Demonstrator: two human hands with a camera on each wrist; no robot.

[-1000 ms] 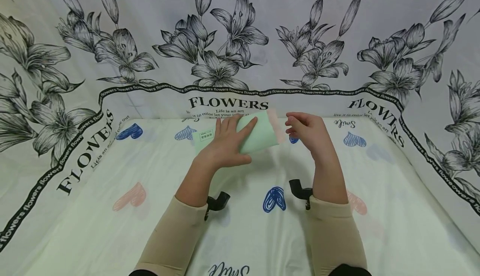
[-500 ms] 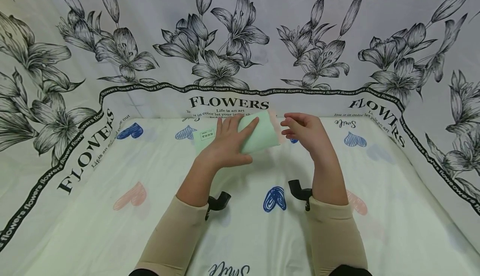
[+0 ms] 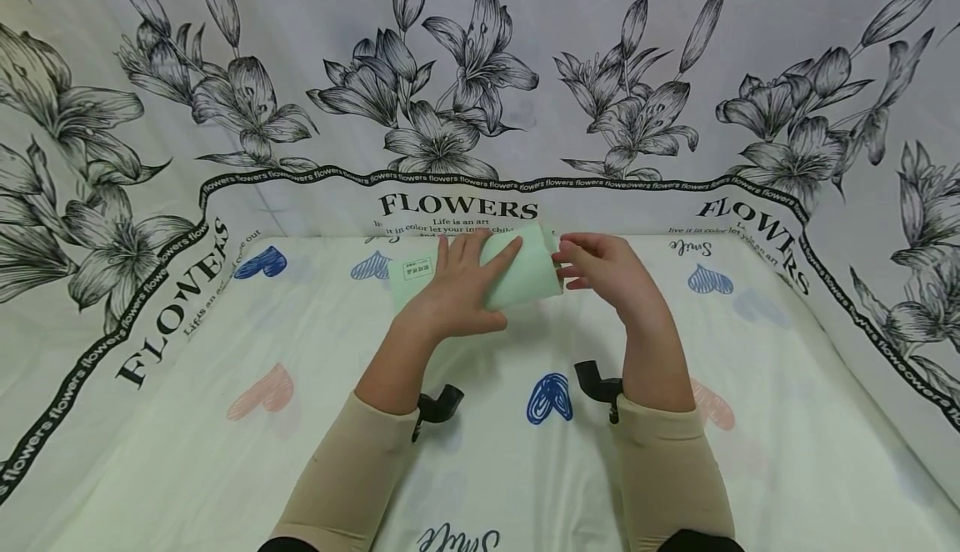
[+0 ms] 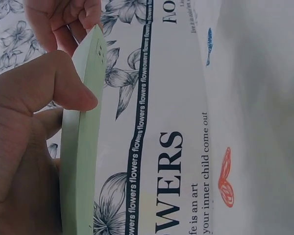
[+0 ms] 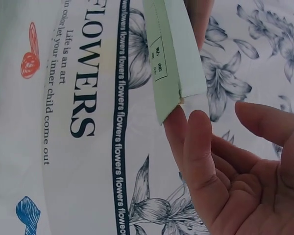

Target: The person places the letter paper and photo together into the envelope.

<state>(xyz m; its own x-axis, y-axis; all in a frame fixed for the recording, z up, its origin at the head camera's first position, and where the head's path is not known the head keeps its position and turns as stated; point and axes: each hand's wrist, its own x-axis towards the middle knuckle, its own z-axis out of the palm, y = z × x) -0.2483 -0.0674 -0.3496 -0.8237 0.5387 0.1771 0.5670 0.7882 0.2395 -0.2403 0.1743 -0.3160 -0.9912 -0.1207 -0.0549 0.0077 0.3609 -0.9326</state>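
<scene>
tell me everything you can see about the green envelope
The envelope is pale mint green, flat, thin and paper-like, with a small printed label near its left end. It is held up above the heart-print cloth, before the flower backdrop. The left hand grips it, fingers across the near face and thumb below. The right hand touches its right end with its fingertips; whether it pinches it is unclear. The wrist views show it edge-on.

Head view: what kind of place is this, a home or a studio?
Probably a makeshift recording booth. Lily-printed "FLOWERS" cloth walls in a heart-patterned sheet on three sides, and black wrist-camera mounts sit by both hands, which hold a pale green paper packet.
</scene>
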